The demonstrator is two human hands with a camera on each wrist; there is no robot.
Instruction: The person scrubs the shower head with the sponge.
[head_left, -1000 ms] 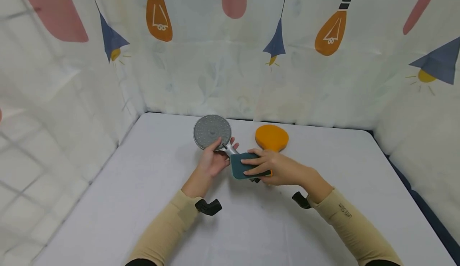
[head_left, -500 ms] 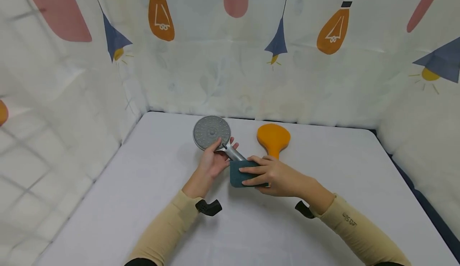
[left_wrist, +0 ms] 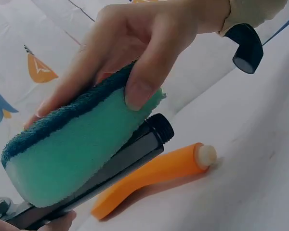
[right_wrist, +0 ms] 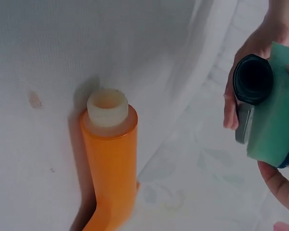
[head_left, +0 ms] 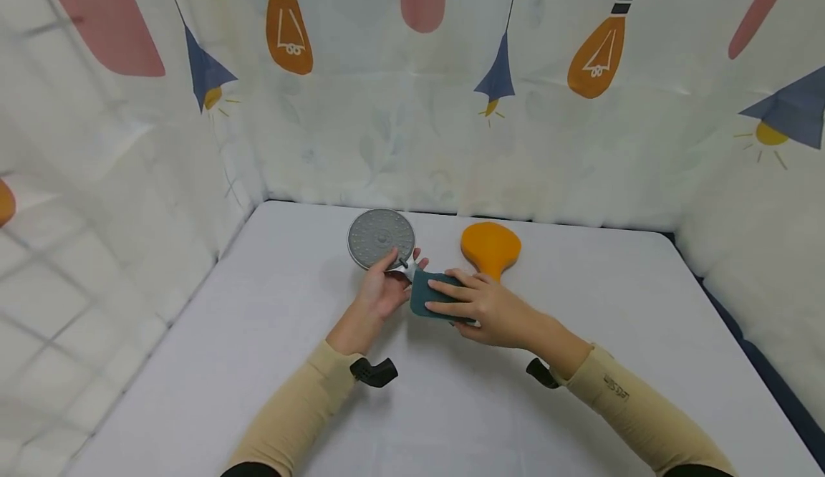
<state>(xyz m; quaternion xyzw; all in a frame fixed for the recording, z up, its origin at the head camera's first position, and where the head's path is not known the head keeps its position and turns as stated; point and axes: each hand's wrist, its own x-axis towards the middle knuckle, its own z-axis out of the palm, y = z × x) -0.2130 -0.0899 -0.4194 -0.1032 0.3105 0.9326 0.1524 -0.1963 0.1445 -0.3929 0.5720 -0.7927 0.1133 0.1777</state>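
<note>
A grey shower head (head_left: 380,238) with a round spray face is held up by my left hand (head_left: 380,294), thumb over the neck and fingers beneath. My right hand (head_left: 499,312) grips a two-layer sponge (head_left: 430,295), dark teal on one side and light green on the other. In the left wrist view the sponge's green side (left_wrist: 77,149) lies along the shower head's handle, whose black threaded end (left_wrist: 161,127) sticks out beyond it. The right wrist view looks into the handle's open end (right_wrist: 253,79) beside the sponge. Most of the handle is hidden in the head view.
An orange shower head-shaped piece (head_left: 490,248) lies on the white-covered table (head_left: 580,283), just behind my right hand. Its handle ends in a pale threaded collar (right_wrist: 107,108). Patterned cloth (head_left: 387,126) hangs behind the table and along its sides.
The sponge in my right hand moves toward the table's front, baring part of the handle, then comes back up toward the neck. My left hand and the shower head stay nearly still.
</note>
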